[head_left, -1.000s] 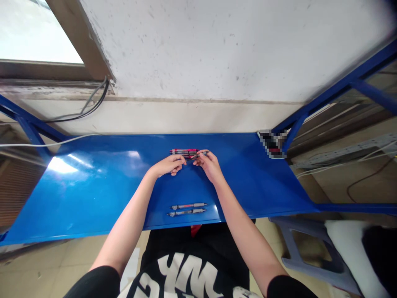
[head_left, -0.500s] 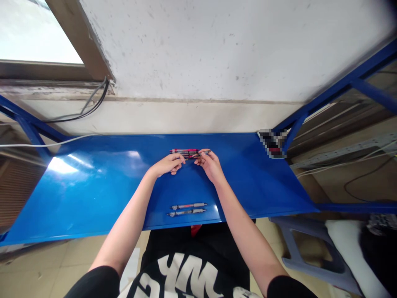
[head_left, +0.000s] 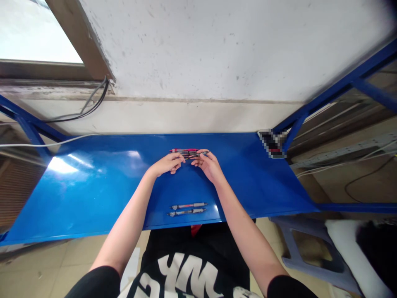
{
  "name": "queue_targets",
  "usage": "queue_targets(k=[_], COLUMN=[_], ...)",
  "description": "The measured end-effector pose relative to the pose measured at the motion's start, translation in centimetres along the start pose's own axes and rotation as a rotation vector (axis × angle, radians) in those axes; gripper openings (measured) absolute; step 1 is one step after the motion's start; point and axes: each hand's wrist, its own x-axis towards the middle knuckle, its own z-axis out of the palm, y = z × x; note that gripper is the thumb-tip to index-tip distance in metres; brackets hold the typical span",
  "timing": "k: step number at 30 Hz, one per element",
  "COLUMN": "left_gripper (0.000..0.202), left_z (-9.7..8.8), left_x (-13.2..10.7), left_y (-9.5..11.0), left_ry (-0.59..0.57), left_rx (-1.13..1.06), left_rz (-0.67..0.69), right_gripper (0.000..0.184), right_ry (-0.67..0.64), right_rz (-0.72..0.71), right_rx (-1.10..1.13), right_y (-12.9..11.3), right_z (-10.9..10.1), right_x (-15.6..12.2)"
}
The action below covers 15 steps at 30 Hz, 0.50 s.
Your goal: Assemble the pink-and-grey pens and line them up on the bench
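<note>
Both hands met over the cluster of red pens (head_left: 184,152) at the far middle of the blue surface (head_left: 93,178). The left hand (head_left: 166,164) pinched one end of a pen there while the right hand (head_left: 208,164) gripped its other end, likely for purchase. Two grey pens (head_left: 187,209) lay parallel near the front edge, apart.

Red-and-black pens (head_left: 183,152), grey pens (head_left: 187,209), glossy blue table (head_left: 93,182).

Both hands (head_left: 189,164) at red pens (head_left: 183,152) — blue shelf (head_left: 93,182).
</note>
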Motion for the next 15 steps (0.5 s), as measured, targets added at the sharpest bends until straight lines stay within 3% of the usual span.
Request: queue_targets(k=[15], left_gripper=[0.017], left_z=[-0.44], left_x=[-0.13], left_y=[-0.01], left_ry=[0.005], left_rx=[0.02], left_rz=[0.015], right_gripper=[0.032], right_ry=[0.054], right_rz=[-0.031], right_rx=[-0.055], right_y=[-0.05], right_z=[0.12], right_x=[-0.12])
